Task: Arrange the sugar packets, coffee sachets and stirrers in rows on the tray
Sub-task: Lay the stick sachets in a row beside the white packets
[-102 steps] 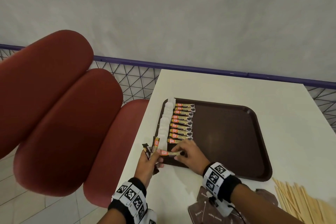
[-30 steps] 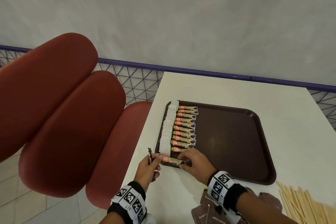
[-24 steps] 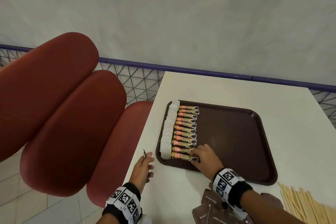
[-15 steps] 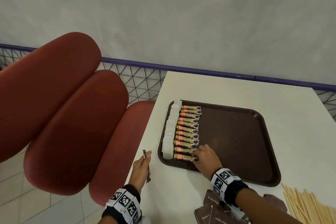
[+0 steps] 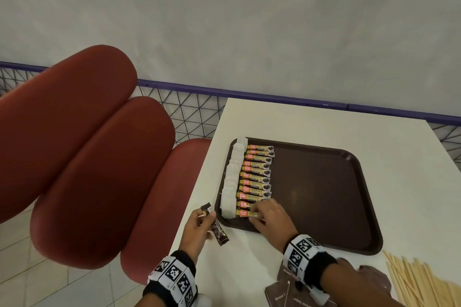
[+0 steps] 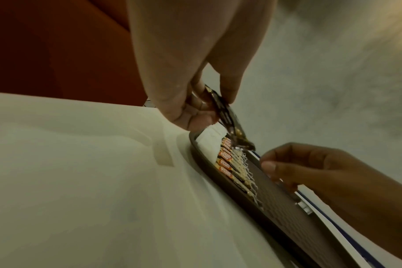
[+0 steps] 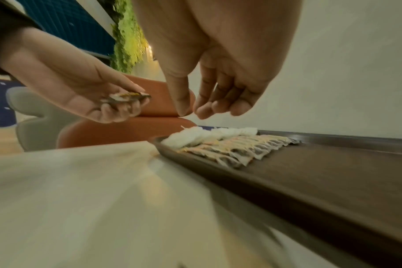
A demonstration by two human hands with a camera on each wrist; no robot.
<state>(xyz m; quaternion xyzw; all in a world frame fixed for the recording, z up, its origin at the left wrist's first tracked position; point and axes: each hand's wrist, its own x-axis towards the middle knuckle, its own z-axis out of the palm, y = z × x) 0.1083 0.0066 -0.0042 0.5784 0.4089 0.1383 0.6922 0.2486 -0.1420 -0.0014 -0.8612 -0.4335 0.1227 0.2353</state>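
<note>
Eleven coffee sachets (image 5: 257,177) are lying in a row on the tray (image 5: 324,197), beside a white sugar-packet row (image 5: 232,179). The left hand (image 5: 197,229) is pinching one dark sachet (image 5: 214,224) off-tray. The right hand (image 5: 272,219) is hovering, fingers relaxed and holding nothing, over the nearest sachet.

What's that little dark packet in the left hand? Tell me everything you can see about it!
The dark sachet is a long, thin stick packet, dark brown and shiny like foil, with a small light patch near its top end. The left hand pinches it near the top between thumb and fingers, so it hangs slanted, lower end pointing down to the right. It hangs over the white table, just left of the brown tray, and touches only the hand. Its print is too small to read.
</note>
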